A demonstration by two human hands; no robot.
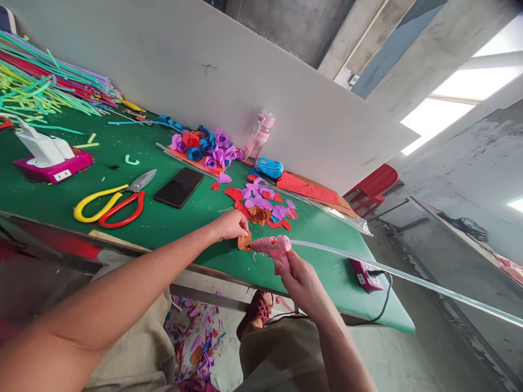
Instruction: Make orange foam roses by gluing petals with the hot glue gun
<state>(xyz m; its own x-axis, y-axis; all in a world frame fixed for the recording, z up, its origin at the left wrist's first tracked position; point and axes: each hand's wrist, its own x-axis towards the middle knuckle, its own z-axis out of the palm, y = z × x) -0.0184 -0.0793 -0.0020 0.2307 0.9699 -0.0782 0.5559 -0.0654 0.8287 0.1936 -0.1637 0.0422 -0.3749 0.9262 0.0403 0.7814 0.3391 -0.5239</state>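
Observation:
My right hand is wrapped round the handle of a pink hot glue gun, its nozzle pointing left. A long clear glue stick trails out of the gun's back towards the right. My left hand is closed, its fingertips pinching a small brown petal near the table's front edge. The nozzle tip is right by this petal; whether they touch I cannot tell. Just beyond lies a scattered pile of cut petals in purple, red and brown.
Scissors and a black phone lie left on the green table. Finished-looking paper flowers, a pink bottle and a blue pouch stand behind. Power strips sit at left and right; coloured strips fill the far left.

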